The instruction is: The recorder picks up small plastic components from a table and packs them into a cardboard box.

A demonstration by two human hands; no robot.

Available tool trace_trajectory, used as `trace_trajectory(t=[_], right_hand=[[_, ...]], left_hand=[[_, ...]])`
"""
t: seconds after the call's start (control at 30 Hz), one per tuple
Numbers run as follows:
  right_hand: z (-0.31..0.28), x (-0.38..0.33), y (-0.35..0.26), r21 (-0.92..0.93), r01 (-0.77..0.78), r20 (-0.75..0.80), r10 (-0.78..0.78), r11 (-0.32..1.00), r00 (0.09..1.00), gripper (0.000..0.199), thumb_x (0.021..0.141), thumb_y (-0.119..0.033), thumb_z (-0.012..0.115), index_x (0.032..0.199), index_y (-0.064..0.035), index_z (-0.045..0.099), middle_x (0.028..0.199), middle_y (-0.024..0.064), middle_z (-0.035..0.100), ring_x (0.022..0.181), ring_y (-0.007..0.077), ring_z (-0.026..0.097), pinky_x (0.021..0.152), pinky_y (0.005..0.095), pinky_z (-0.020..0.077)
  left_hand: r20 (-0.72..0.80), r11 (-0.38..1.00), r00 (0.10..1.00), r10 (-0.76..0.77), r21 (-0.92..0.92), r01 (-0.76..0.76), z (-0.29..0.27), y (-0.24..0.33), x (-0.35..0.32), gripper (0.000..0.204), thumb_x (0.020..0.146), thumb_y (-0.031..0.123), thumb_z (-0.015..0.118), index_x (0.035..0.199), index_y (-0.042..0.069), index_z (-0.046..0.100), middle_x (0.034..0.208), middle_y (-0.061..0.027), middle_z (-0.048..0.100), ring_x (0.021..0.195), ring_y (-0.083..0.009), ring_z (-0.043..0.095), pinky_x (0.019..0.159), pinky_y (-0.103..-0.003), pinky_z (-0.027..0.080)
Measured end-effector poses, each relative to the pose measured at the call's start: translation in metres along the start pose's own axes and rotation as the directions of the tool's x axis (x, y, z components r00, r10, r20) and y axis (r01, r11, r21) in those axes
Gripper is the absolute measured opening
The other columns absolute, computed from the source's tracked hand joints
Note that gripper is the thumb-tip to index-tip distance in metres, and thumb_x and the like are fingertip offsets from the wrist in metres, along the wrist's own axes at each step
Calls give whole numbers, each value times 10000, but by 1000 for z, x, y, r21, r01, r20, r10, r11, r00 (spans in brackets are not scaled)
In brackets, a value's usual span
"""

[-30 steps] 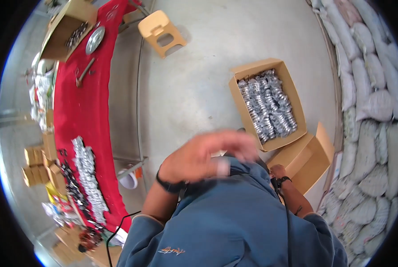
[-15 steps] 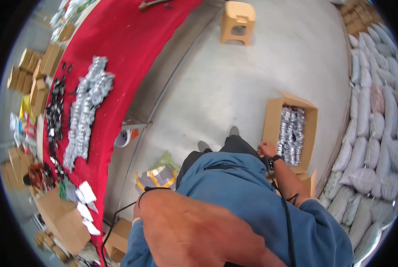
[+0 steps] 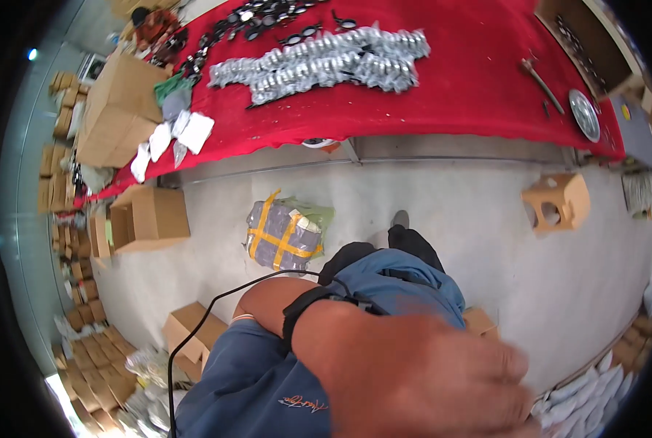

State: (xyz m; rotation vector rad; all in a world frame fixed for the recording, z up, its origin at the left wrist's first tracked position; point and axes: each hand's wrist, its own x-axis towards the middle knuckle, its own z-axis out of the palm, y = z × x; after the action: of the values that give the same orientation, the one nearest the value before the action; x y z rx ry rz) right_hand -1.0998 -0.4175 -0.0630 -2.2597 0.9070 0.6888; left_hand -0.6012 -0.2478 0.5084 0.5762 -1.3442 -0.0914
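L hand (image 3: 406, 365) at 5 o'clock is blurred, can't tell if fingers (image 3: 497, 361) are spread or pinching, R hand out of view; bagged silver pcs (image 3: 304, 80) lie rowed on bench (image 3: 479, 80) at 12, dark pcs (image 3: 253, 29) at 11 loose, seemingly unbagged.

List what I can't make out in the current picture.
All in the head view:
Left hand: fingers blurred; the back of the hand hides the palm and anything under it.
Right hand: not visible; whether covered or out of frame, I cannot tell.
Carton: mostly hidden behind the left hand and shirt.
Parcel: wrapping and tape hide its contents.
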Motion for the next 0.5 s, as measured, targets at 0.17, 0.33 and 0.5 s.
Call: trace_trajectory(t=[0.17, 0.33, 0.5], right_hand=[[-52, 72, 57, 371, 1, -62, 24, 929, 998, 153, 993, -152, 637, 881, -82, 713, 719, 26, 702, 667, 170, 734, 519, 376, 563], [-169, 204, -69, 887, -275, 125, 380, 372, 917, 73, 1017, -54, 646, 967, -30, 693, 803, 45, 675, 653, 172, 651, 523, 357, 515], [-184, 262, -129, 887, -112, 52, 144, 448, 988, 250, 1050, -209, 705, 1197, -7, 706, 981, 91, 755, 732, 198, 742, 639, 348, 625]], left_hand=[[-315, 888, 932, 182, 460, -18, -10, -5, 25, 104, 852, 5, 722, 828, -80, 776, 661, -98, 674, 524, -198, 633, 467, -329, 551], [228, 737, 937, -266, 674, 45, -44, -35, 9, 230, 880, 84, 747, 1089, -12, 753, 1090, -143, 750, 959, -291, 730, 882, -409, 602], [-35, 414, 705, -708, 789, 454, -204, -122, -97, 452, 921, 132, 758, 1364, 64, 699, 1331, -159, 739, 1242, -395, 698, 1116, -505, 552]])
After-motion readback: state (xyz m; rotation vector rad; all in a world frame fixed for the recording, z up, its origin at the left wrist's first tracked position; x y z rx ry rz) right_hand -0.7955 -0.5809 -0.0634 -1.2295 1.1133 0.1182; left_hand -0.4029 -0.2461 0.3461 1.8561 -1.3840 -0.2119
